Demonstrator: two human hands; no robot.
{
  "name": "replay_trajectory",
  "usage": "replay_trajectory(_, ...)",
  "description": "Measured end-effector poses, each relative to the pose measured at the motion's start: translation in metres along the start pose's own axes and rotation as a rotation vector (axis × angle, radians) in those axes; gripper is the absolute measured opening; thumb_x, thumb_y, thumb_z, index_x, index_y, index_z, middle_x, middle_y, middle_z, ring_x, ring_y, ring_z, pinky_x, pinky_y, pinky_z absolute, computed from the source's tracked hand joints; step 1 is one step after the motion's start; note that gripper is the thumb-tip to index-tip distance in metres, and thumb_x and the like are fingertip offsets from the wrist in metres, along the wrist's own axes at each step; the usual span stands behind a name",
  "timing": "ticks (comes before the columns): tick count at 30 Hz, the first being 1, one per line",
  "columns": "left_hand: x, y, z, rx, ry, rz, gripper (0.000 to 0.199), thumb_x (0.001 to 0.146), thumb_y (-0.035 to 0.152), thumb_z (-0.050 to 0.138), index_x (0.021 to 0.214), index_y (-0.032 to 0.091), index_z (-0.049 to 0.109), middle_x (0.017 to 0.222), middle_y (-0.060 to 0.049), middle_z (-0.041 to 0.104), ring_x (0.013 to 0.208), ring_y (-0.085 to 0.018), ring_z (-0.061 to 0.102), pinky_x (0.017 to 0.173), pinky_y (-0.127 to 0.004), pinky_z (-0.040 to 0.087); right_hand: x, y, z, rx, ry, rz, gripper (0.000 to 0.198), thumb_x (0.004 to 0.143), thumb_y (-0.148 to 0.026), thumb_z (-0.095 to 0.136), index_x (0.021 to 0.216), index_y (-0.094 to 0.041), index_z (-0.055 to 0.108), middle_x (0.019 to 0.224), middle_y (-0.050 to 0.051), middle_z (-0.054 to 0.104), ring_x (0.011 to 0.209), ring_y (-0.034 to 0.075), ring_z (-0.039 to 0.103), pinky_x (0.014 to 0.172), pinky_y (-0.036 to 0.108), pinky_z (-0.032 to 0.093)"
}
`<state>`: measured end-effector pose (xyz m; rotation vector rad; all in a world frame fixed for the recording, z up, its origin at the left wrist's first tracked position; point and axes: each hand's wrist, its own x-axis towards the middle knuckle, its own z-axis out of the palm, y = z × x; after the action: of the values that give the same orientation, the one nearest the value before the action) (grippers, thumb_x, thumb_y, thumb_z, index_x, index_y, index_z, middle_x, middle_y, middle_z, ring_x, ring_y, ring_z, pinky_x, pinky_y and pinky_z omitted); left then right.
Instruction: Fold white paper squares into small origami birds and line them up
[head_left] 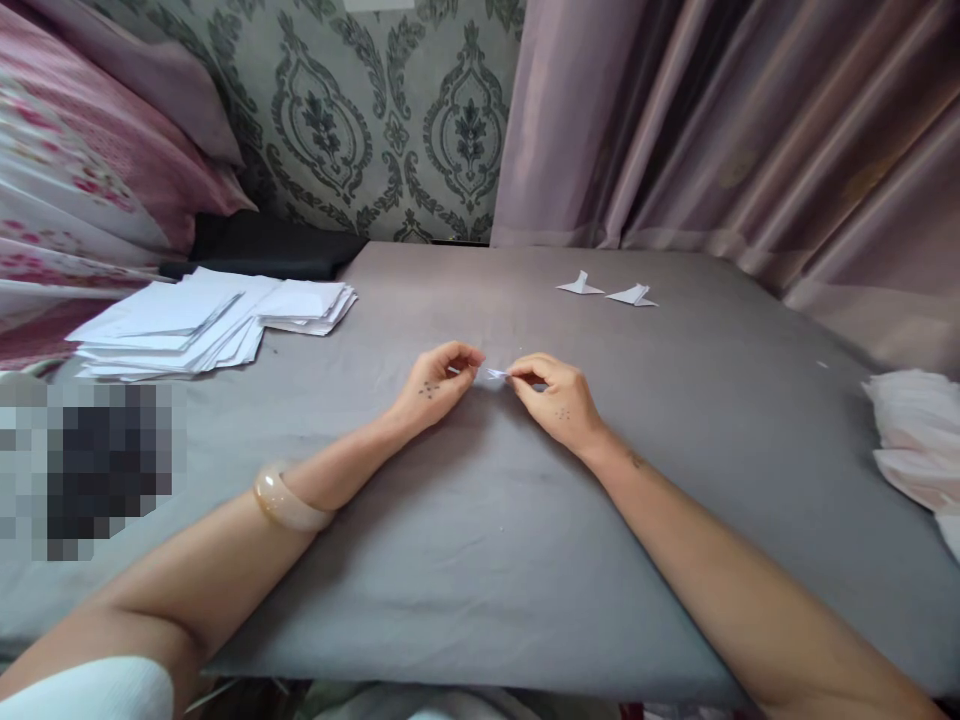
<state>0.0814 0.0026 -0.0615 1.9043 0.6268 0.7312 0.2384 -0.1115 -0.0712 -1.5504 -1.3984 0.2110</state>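
Above the middle of the table, my right hand [556, 398] pinches a small white folded paper [496, 374] between thumb and fingertips. The paper's narrow end points left, into the gap between my hands. My left hand [442, 382] is just left of it, thumb and fingers closed in a pinch. Whether a bit of paper lies between the left fingertips I cannot make out. Farther back on the right, two folded paper figures, one with an upright tip [580, 285] and one lower and wider [634, 296], rest side by side.
A grey cloth covers the table [480, 560]. Stacks of white paper [172, 325] lie at the left, beside a black folded item [274, 245]. Crumpled white-pink material [915, 435] is at the right edge. Purple curtains [675, 120] hang behind. A blurred patch [109, 470] hides part of the left side.
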Motion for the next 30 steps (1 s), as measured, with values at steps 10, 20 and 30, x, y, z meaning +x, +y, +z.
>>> replay_trajectory(10,0.006,-0.001,-0.005,0.340,-0.304,0.280,0.026,0.081,0.017,0.052,0.104,0.017,0.065,0.105,-0.009,0.061,0.082,-0.014,0.057,0.074,-0.027,0.047,-0.009,-0.004,-0.010,-0.427,-0.238,-0.099,0.022,0.083,-0.010,0.049,0.093,-0.021,0.066,0.105,0.006,0.067,0.099,0.020,0.060,0.082,0.031,0.047)
replay_trajectory(20,0.037,0.005,-0.017,0.375,-0.564,0.238,0.030,0.075,0.037,0.069,0.097,0.017,0.070,0.094,-0.007,0.060,0.077,-0.015,0.055,0.071,-0.026,0.044,-0.009,-0.009,-0.008,-0.427,-0.235,-0.048,0.023,0.078,-0.015,0.052,0.098,-0.019,0.065,0.107,0.008,0.064,0.098,0.022,0.058,0.085,0.034,0.046)
replay_trajectory(30,0.028,0.003,-0.021,0.339,-0.571,0.279,0.032,0.083,0.041,0.063,0.103,0.018,0.069,0.102,-0.009,0.059,0.079,-0.015,0.055,0.073,-0.027,0.043,-0.008,-0.009,-0.011,-0.372,-0.224,-0.016,0.022,0.080,-0.018,0.054,0.097,-0.020,0.067,0.106,0.006,0.065,0.097,0.022,0.059,0.087,0.036,0.046)
